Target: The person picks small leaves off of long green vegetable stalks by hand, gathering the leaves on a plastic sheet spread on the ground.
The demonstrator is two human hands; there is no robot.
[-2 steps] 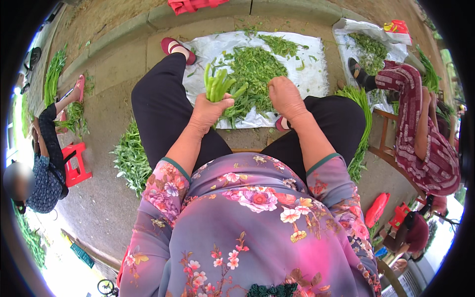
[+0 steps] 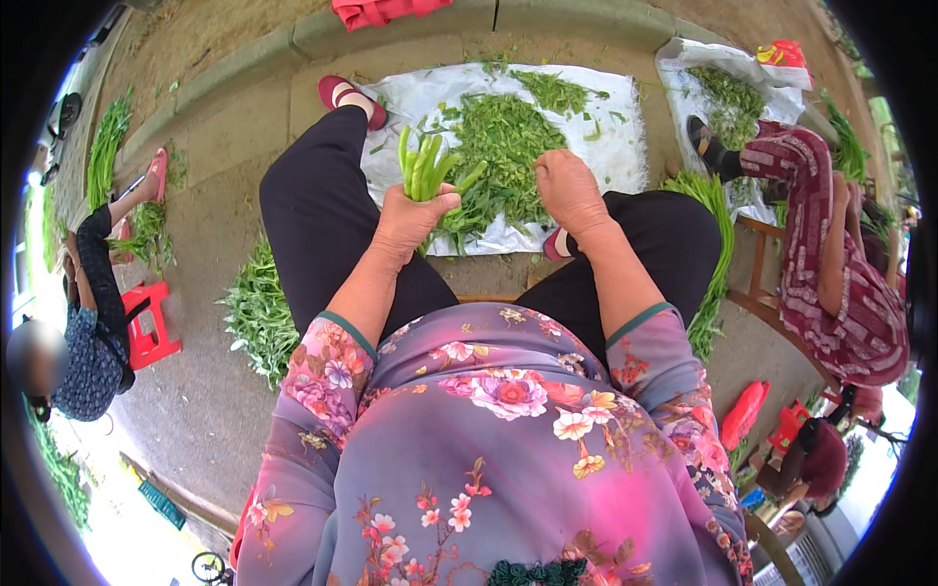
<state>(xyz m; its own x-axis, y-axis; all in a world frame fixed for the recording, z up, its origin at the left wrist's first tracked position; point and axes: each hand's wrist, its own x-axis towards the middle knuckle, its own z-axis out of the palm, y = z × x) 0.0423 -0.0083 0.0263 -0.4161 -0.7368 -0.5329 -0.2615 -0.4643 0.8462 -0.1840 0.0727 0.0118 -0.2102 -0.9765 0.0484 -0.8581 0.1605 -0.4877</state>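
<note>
My left hand (image 2: 408,217) is closed round a bunch of pale green stems (image 2: 424,170), whose cut-looking ends point up and away from me. My right hand (image 2: 569,191) is apart from it, over the near right part of the pile, with the fingers curled in. Whatever those fingers may hold is hidden. Below both hands a white woven sheet (image 2: 625,127) lies on the ground between my feet. A heap of loose green leaves (image 2: 503,137) covers its middle.
Leafy greens (image 2: 262,317) lie on the ground left of my legs, and long green stems (image 2: 725,220) beside my right knee. People sit at both sides. One has a red stool (image 2: 151,324); another works near a second sheet (image 2: 679,63). A kerb (image 2: 410,34) runs beyond.
Both hands stay almost in place. The stems in my left hand have shifted slightly and spread a little, and my right hand has moved marginally to the right.
</note>
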